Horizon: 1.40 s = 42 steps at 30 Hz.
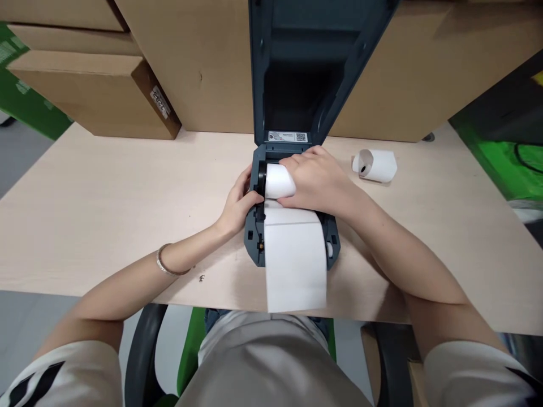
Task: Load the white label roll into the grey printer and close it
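Observation:
A dark label printer [257,249] stands on the table with its lid [314,34] raised upright. Inside lies a white label roll [279,181], and its paper strip [296,265] runs out over the printer's front towards the table edge. My left hand [238,203] grips the printer's left side, thumb on the inner edge by the roll's end and fingers along the outside. Over the roll's right part, my right hand [311,180] is closed round it; some of its fingertips are hidden behind the paper and the roll.
A loose curl of white label paper [377,165] lies on the table [127,209] to the right. Cardboard boxes [212,68] stand along the back, one smaller box [93,93] at the left. Chair armrests [146,356] are below the front edge.

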{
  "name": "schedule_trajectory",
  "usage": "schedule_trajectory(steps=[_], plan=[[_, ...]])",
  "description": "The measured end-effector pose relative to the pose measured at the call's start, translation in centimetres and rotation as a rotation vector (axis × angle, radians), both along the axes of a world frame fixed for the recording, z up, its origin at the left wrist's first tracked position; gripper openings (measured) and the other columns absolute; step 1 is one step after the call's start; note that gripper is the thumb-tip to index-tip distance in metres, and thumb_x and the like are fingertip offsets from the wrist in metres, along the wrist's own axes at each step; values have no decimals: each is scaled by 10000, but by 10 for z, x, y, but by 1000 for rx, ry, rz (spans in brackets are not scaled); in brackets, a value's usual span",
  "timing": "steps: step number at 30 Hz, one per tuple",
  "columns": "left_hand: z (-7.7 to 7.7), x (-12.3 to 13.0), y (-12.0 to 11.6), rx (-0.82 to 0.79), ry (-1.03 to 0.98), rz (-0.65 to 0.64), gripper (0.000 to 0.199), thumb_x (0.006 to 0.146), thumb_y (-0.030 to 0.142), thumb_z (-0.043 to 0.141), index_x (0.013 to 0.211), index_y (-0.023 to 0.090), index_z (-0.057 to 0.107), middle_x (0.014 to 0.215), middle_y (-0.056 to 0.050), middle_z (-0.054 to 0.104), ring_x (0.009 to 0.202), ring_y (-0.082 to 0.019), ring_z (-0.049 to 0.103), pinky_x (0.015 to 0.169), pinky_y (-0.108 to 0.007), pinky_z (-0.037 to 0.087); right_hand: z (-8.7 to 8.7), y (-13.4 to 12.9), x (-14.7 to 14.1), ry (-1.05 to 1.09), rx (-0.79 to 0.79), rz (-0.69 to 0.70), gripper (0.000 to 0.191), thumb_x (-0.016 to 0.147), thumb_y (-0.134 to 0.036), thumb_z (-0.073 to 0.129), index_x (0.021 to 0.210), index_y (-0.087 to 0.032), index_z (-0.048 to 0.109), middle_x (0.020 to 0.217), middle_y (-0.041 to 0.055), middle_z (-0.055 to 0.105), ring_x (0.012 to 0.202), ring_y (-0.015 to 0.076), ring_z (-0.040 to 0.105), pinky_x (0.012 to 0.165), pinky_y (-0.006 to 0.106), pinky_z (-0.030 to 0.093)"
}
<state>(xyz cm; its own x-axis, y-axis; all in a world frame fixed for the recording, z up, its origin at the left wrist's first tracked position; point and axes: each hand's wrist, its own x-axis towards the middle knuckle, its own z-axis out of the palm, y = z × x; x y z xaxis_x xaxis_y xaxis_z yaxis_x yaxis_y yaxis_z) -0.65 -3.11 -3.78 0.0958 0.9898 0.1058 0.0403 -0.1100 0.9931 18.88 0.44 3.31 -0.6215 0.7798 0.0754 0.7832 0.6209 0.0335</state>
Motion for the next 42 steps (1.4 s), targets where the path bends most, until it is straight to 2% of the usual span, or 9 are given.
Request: schedule_trajectory(steps=[6, 13, 18, 20, 26, 30, 35, 39, 42], plan=[[-6, -3, 2, 34, 12, -5, 734, 682, 261, 608, 1412, 209, 550, 1549, -42, 580, 1473, -345, 478, 1273, -508, 393, 2, 4, 9, 196, 150, 117, 494, 702, -428, 745, 1150, -237, 663, 1019, 74, 671, 999, 321, 619, 1272, 618, 293], [-12, -7, 3, 77, 40, -61, 724, 752, 254, 581, 1471, 246, 501, 1612, -25, 510, 1514, -334, 434, 1288, -492, 375, 61, -20, 38, 283, 370, 50, 647, 858, -646, 624, 1303, -182, 550, 1270, 131, 640, 1213, 354, 603, 1339, 586, 189], [-8, -5, 2, 60, 55, -47, 723, 735, 266, 572, 1455, 248, 513, 1599, -23, 519, 1505, -329, 431, 1262, -487, 410, 80, -12, 88, 280, 353, -208, 690, 815, -708, 720, 1318, -260, 571, 1334, 147, 610, 1264, 421, 588, 1192, 595, 420], [-6, -5, 2, 51, 62, -37, 738, 718, 273, 574, 1453, 231, 513, 1592, -38, 522, 1503, -335, 428, 1265, -497, 405, 76, 3, 104, 221, 300, -300, 678, 801, -708, 742, 1264, -233, 602, 1286, 178, 632, 1241, 440, 600, 1114, 609, 482], [-5, -6, 1, 46, 70, -7, 717, 705, 278, 576, 1420, 238, 540, 1567, -37, 539, 1488, -343, 434, 1263, -526, 395, 35, 57, 114, 70, 133, -329, 713, 561, -415, 983, 1124, -139, 644, 1111, 177, 686, 1185, 417, 615, 1223, 584, 395], [-7, -7, 2, 44, 87, -10, 738, 701, 276, 578, 1435, 230, 522, 1576, -47, 518, 1487, -349, 423, 1256, -530, 400, 2, 77, 108, 62, 56, -265, 677, 598, -387, 947, 1141, -122, 641, 1133, 152, 688, 1121, 337, 638, 1278, 568, 307], [-9, -9, 2, 31, 75, -31, 722, 716, 277, 576, 1435, 250, 515, 1564, -45, 512, 1457, -348, 445, 1194, -519, 463, -25, 84, 99, 62, -83, -278, 734, 598, -308, 907, 1238, -73, 636, 1147, 171, 684, 1184, 369, 632, 1290, 596, 257], [-9, -10, 2, 34, 100, -29, 741, 707, 280, 580, 1444, 250, 507, 1572, -46, 501, 1485, -353, 407, 1268, -536, 378, -19, 78, 94, 73, -167, -333, 814, 688, -253, 819, 1432, -61, 553, 1395, 193, 609, 1335, 372, 568, 1319, 556, 215], [-8, -8, 1, 25, 115, -26, 751, 712, 281, 569, 1456, 233, 488, 1577, -63, 490, 1473, -361, 420, 1256, -554, 389, 3, 71, 100, 65, -230, -462, 860, 805, -456, 775, 1516, -68, 485, 1529, 226, 501, 1436, 398, 474, 1244, 524, 335]])
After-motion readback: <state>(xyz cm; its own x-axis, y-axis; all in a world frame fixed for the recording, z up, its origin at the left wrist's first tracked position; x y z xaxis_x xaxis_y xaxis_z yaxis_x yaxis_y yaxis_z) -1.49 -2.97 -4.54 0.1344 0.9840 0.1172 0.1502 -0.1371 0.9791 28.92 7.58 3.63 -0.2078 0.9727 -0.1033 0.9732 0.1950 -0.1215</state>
